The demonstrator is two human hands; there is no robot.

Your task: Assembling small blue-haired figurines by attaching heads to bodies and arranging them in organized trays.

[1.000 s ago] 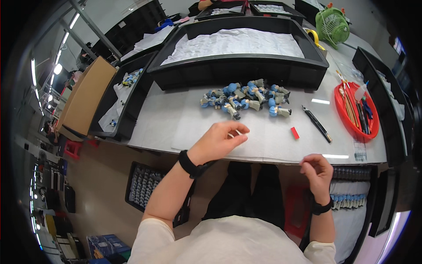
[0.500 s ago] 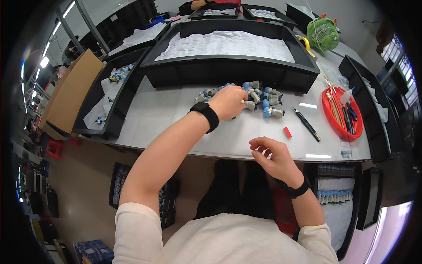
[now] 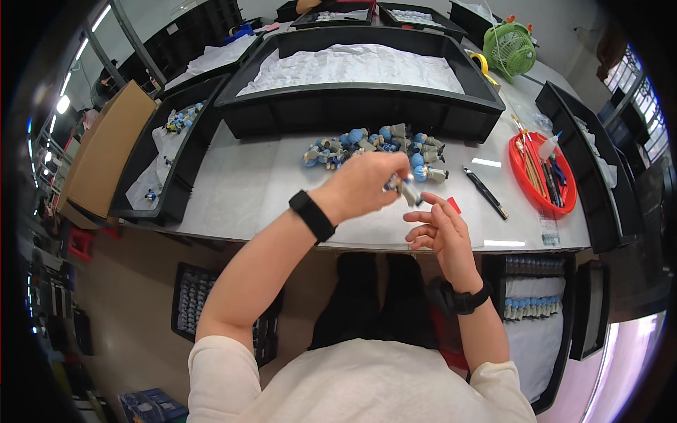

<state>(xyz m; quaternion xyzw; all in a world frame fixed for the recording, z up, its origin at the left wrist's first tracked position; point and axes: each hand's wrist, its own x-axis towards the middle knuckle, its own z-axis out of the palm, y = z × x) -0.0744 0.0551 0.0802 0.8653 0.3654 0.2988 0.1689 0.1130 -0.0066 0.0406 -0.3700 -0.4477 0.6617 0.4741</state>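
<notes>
A small figurine (image 3: 407, 192) with grey-white clothing is pinched in the fingers of my left hand (image 3: 370, 185), above the near part of the table. Its upper part is mostly covered by my fingers. Just right of it, my right hand (image 3: 444, 233) is raised with fingers spread, holding nothing; its fingertips come close to the figurine's dark feet. Behind my left hand lies a loose heap of figurines (image 3: 356, 137) with blue heads and pale bodies. One figurine (image 3: 430, 173) rests on its side at the heap's right edge.
A large black tray (image 3: 360, 113) lined with white sheet stands behind the heap. To the right lie a black pen-shaped knife (image 3: 485, 192), a small red piece (image 3: 453, 205) and a red basket (image 3: 518, 176) of brushes. Another black tray (image 3: 187, 190) stands left, and a green fan (image 3: 509, 49) far right.
My left hand has lifted a figurine from the heap and brought it nearer and to the right. My right hand has risen toward it, its fingers opening out.
</notes>
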